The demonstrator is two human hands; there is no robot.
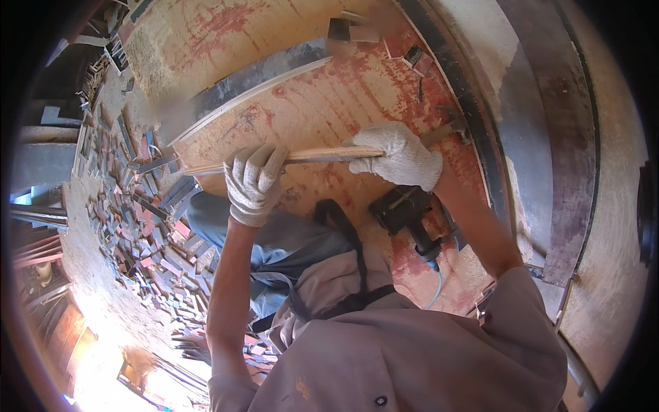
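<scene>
Both of my hands wear pale knitted work gloves and grip one long, narrow wooden strip (317, 156), held level across my front above the work table. Its edge shows light layered wood. My left hand (255, 182) wraps its fingers over the strip left of the middle, and the strip's left end sticks out past it. My right hand (397, 155) closes round the right end, with the thumb side along the wood. Just below the right hand, a black power tool (403, 211) with a thin light-blue hose or cord lies on the table.
The table (288, 117) is wooden with red stains. A long dark-faced board (261, 72) lies across it, with small dark blocks (338, 29) at the far side. Many wood offcuts (161, 233) cover the floor at left. Large curved-looking panels (549, 137) stand along the right.
</scene>
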